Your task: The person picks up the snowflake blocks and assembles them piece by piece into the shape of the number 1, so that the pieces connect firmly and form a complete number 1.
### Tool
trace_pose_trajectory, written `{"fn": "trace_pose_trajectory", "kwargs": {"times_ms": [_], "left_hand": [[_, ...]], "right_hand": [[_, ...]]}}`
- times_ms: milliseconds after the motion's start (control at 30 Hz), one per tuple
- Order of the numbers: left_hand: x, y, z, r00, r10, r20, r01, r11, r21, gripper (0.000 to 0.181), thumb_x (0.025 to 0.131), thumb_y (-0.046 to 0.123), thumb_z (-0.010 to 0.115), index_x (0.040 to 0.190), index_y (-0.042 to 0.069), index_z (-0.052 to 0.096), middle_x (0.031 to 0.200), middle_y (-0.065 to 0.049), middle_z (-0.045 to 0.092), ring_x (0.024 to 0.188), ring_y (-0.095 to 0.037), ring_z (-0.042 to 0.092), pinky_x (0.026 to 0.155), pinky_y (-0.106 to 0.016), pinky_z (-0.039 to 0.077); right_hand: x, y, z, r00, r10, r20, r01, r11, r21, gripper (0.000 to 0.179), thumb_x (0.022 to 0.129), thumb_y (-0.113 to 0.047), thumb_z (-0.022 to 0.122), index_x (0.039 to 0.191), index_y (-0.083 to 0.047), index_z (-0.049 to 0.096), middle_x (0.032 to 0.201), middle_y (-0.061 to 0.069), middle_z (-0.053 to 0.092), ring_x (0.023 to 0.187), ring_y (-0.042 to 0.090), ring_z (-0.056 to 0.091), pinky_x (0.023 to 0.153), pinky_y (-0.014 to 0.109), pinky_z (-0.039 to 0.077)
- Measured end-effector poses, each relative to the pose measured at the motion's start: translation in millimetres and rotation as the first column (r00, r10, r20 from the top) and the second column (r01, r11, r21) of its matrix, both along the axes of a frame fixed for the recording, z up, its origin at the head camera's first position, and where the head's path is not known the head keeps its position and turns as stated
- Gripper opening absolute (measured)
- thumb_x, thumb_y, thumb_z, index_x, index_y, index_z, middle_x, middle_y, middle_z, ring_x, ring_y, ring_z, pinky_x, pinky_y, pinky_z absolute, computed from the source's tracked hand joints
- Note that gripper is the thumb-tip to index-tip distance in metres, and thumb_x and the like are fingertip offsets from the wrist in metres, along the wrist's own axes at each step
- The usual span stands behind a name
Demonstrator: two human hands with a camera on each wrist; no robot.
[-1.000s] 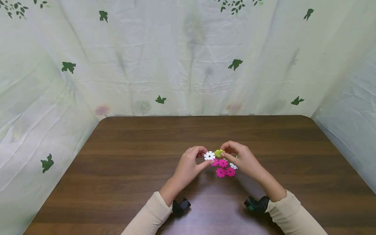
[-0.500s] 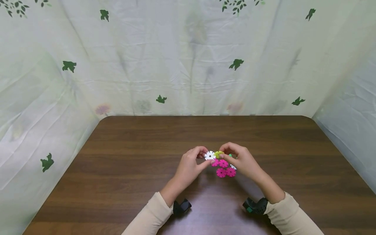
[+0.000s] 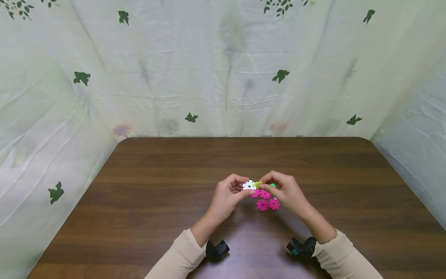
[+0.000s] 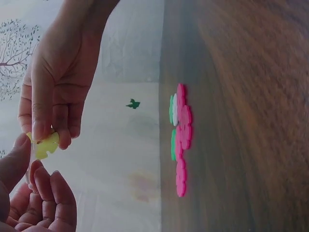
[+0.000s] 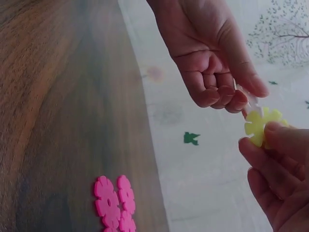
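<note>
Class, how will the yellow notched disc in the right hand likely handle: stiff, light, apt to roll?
Probably stiff: the yellow disc looks flat where the right hand pinches it. Likely light, being small beside the hand. Its notched rim might hinder rolling.

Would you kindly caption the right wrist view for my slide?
Left hand holding white disc, right hand holding yellow disc; pink discs on table.

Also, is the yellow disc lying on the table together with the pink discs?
No, the right hand pinches the yellow disc up off the table, while the pink discs lie on it.
</note>
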State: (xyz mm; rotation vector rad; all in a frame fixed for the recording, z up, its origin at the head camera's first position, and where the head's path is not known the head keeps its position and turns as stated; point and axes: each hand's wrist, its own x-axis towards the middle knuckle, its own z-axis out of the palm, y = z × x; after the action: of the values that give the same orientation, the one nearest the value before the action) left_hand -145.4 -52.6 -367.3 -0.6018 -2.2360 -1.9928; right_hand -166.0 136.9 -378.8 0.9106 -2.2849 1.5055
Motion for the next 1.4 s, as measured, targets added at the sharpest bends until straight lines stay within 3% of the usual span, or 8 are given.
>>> {"fn": "trace_pose_trajectory", "kwargs": {"times_ms": [300,400,500,600,733,933,1167,1400], "left_hand": [[-13.2,-2.6,-21.0,0.999,0.024,-0.032,-0.027,0.995,-0.095,0.027,0.076,0.013,0.072,0.098,0.003,0.062,0.08,-0.004,0.061,0.07,-0.012,0.056,0.066,-0.03,0.049],[-14.9,-3.9,-23.0,0.993,0.032,-0.115,-0.05,0.986,-0.159,0.031,0.075,0.018,0.073,0.101,0.005,0.062,0.085,0.0,0.06,0.072,-0.011,0.055,0.066,-0.027,0.048],[-15.3,-4.0,-23.4,0.97,0.011,-0.243,-0.065,0.974,-0.216,0.038,0.073,0.018,0.075,0.106,0.004,0.061,0.095,-0.003,0.058,0.075,-0.011,0.054,0.067,-0.025,0.048],[-14.5,-3.1,-24.1,0.93,-0.02,-0.368,-0.089,0.957,-0.277,0.043,0.072,0.016,0.076,0.109,0.004,0.058,0.104,-0.006,0.055,0.076,-0.011,0.052,0.066,-0.024,0.047],[-13.3,-0.8,-25.7,0.886,-0.043,-0.462,-0.12,0.94,-0.318,0.042,0.072,0.013,0.076,0.109,0.004,0.057,0.104,-0.005,0.053,0.079,-0.012,0.051,0.065,-0.021,0.046],[-12.2,1.1,-27.5,0.872,-0.018,-0.489,-0.161,0.933,-0.322,0.037,0.072,0.01,0.075,0.106,0.005,0.06,0.096,-0.002,0.056,0.08,-0.012,0.055,0.067,-0.017,0.046],[-13.8,-1.4,-28.0,0.864,-0.003,-0.504,-0.189,0.925,-0.33,0.036,0.073,0.007,0.075,0.106,0.004,0.06,0.094,-0.002,0.057,0.076,-0.012,0.055,0.066,-0.016,0.046],[-16.0,-4.4,-27.0,0.851,-0.001,-0.525,-0.208,0.918,-0.338,0.036,0.073,0.006,0.074,0.106,0.004,0.06,0.091,-0.001,0.059,0.074,-0.015,0.056,0.065,-0.017,0.045]], "right_hand": [[-0.5,0,-1.2,0.996,-0.029,0.08,0.028,1.0,0.008,0.011,0.079,-0.004,0.066,0.088,-0.008,0.063,0.082,0.001,0.063,0.068,0.013,0.056,0.056,0.03,0.048],[0.3,-1,0.3,0.993,-0.032,0.116,0.033,0.999,-0.008,0.013,0.079,-0.002,0.066,0.09,-0.006,0.063,0.082,0.003,0.063,0.07,0.015,0.058,0.058,0.032,0.049],[4.8,-4,8.1,0.993,-0.029,0.118,0.031,0.999,-0.014,0.014,0.078,0.004,0.065,0.09,-0.001,0.063,0.081,0.006,0.062,0.069,0.017,0.058,0.058,0.032,0.049],[10.6,-7,18.0,0.989,-0.006,0.145,0.01,1.0,-0.028,0.015,0.078,0.008,0.064,0.092,0.005,0.061,0.081,0.012,0.061,0.069,0.019,0.06,0.059,0.031,0.05],[14.5,-10,23.5,0.969,0.038,0.245,-0.022,0.997,-0.07,0.018,0.079,0.01,0.061,0.097,0.01,0.057,0.086,0.017,0.058,0.071,0.019,0.062,0.06,0.028,0.05],[9.2,-9,11.7,0.943,0.094,0.319,-0.052,0.989,-0.138,0.023,0.08,0.011,0.06,0.101,0.01,0.053,0.09,0.02,0.055,0.073,0.022,0.064,0.06,0.027,0.051],[2.8,0,-0.2,0.979,0.002,0.205,0.006,0.999,-0.04,0.026,0.079,-0.005,0.067,0.102,0.001,0.057,0.09,0.009,0.06,0.075,0.018,0.059,0.066,0.029,0.049],[5.7,18,-4.1,0.983,-0.072,0.167,0.056,0.994,0.096,0.027,0.079,-0.009,0.068,0.105,-0.007,0.059,0.088,0.006,0.06,0.076,0.013,0.056,0.068,0.031,0.048]]}}
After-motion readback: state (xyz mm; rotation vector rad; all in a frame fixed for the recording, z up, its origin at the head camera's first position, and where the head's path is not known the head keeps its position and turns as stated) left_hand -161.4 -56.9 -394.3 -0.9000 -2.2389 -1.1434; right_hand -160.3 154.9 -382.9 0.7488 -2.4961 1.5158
